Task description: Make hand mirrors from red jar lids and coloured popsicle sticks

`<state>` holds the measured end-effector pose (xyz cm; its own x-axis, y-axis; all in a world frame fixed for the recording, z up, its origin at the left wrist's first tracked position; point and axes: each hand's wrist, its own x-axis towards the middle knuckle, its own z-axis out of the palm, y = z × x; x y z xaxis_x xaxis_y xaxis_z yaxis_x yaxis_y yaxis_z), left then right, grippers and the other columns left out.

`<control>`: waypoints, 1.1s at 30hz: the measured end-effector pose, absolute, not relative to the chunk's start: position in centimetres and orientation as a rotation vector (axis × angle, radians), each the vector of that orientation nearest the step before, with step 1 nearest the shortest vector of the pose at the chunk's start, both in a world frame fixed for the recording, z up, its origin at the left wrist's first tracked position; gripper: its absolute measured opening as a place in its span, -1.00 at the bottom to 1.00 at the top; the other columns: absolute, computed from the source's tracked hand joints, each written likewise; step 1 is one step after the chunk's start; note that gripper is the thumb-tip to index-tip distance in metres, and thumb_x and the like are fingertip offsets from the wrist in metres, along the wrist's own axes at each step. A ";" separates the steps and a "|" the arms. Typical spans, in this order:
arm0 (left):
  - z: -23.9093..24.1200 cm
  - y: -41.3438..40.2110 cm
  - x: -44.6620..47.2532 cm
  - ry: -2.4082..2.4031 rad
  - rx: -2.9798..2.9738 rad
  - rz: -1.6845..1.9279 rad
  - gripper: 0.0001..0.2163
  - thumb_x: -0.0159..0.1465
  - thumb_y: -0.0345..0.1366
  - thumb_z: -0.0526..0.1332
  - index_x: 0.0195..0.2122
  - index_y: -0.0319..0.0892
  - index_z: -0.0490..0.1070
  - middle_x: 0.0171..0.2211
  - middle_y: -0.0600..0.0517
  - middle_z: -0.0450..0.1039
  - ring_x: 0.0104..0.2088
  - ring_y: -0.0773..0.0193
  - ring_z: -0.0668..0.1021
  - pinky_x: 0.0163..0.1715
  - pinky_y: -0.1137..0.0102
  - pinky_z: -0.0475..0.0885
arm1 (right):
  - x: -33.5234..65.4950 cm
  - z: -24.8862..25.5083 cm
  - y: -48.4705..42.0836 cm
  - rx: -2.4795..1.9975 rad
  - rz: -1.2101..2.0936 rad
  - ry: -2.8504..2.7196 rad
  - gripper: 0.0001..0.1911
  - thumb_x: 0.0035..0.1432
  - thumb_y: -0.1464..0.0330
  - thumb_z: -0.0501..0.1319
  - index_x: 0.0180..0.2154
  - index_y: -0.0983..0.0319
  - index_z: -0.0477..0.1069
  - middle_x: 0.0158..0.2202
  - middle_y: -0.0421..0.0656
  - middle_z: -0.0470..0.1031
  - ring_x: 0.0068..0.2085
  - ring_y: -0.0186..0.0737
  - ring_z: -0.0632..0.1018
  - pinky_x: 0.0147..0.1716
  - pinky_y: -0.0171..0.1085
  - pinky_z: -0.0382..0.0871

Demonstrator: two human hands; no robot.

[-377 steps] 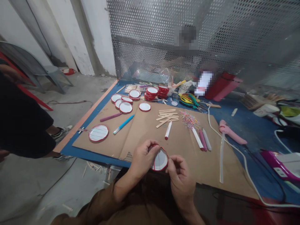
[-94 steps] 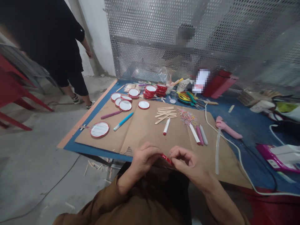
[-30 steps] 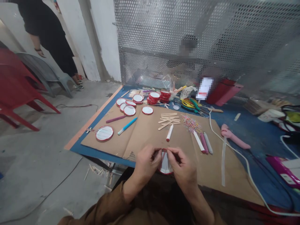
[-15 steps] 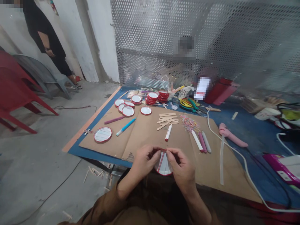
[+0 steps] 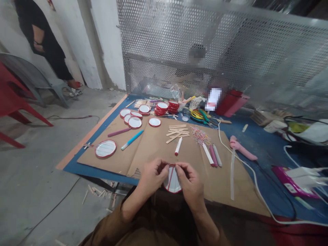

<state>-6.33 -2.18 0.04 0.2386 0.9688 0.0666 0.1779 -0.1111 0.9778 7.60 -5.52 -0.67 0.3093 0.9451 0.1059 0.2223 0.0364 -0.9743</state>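
Your left hand [image 5: 153,175] and right hand [image 5: 189,180] are together, both pinched on the red-rimmed lid [image 5: 172,181] at the near edge of the cardboard sheet [image 5: 159,143] — light, stiff, likely slick metal; grip its rim, not the red band [image 5: 169,177] across it.

A red-rimmed lid [image 5: 172,180] with a glossy white metal face, crossed by a red rubber band [image 5: 169,176], sits between bare hands. Matt brown cardboard [image 5: 159,143] covers the blue bench [image 5: 266,140]. Pale, unfinished wooden sticks [image 5: 176,131] lie at its centre beside smooth plastic markers [image 5: 212,154]. A perforated, dull-sheened metal screen [image 5: 205,41] lines the far edge; the concrete floor [image 5: 38,177] looks rough.
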 end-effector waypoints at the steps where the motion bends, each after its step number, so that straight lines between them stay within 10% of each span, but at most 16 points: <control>1: 0.0 -2.2 -6.3 1.123 1.515 0.995 -0.82 0.18 -0.23 0.12 -0.37 -0.20 0.45 -0.49 0.04 0.49 -0.48 0.34 0.48 -0.46 0.48 0.33 | 7.6 -0.7 -5.5 -1.445 0.805 -1.146 -0.64 0.11 0.07 0.24 -0.32 0.25 0.51 -0.42 -0.10 0.58 -0.41 -0.20 0.55 -0.42 -0.30 0.45; 15: 0.0 1.0 -8.5 0.628 0.891 0.932 -0.49 0.13 0.09 0.32 -0.03 -0.11 0.28 -0.05 -0.08 0.40 -0.22 0.26 0.57 -0.24 0.30 0.52 | 10.1 0.3 -2.6 -1.460 0.892 -1.183 -0.58 0.07 0.00 0.27 -0.30 0.24 0.47 -0.37 -0.11 0.57 -0.36 -0.17 0.53 -0.38 -0.27 0.41; 23: -1.4 -0.5 -9.3 1.056 0.925 1.639 -0.82 0.29 -0.14 0.21 -0.25 -0.13 0.30 -0.43 0.14 0.36 -0.40 0.43 0.48 -0.33 0.52 0.40 | 8.4 1.8 1.2 -1.493 0.983 -1.248 -0.77 0.02 0.20 0.27 -0.37 0.25 0.48 -0.46 -0.20 0.52 -0.45 -0.29 0.48 -0.46 -0.34 0.32; 33: -1.3 0.6 -9.0 1.155 1.326 1.309 -0.71 0.26 -0.23 0.21 -0.01 -0.19 0.42 -0.26 0.00 0.48 -0.37 0.33 0.52 -0.36 0.43 0.47 | 6.5 1.6 4.6 -1.358 1.046 -1.100 -0.69 -0.13 0.15 0.31 -0.42 0.26 0.46 -0.52 -0.21 0.51 -0.52 -0.31 0.46 -0.51 -0.34 0.33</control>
